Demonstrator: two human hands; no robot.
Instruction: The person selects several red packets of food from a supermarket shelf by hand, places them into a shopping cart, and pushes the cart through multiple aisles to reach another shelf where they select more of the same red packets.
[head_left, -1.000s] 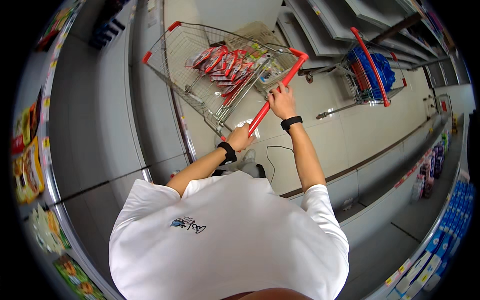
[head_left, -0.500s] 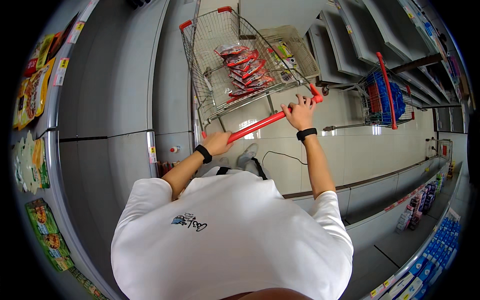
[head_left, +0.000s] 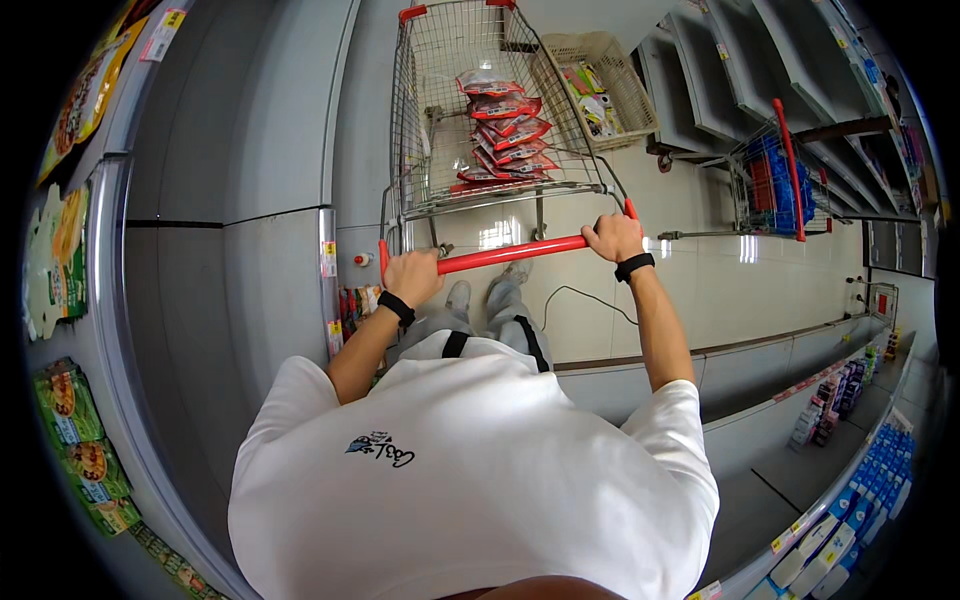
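A wire shopping cart with red corner caps stands in front of me. Its red handlebar runs across between my hands. My left hand wraps round the bar's left end. At the right end, my right hand is closed on the same bar. Each wrist carries a black band. Inside the cart lies a stack of several red and clear plastic packages; what they contain I cannot make out.
Bare grey shelving rises close on the left. A beige plastic crate with packets sits right of the cart. Farther right stands a second cart holding blue and red things. A thin black cable lies on the tiled floor.
The cart has turned so its handlebar lies more level, its right end coming nearer me. My right hand has come down with it, and both hands stay on the bar.
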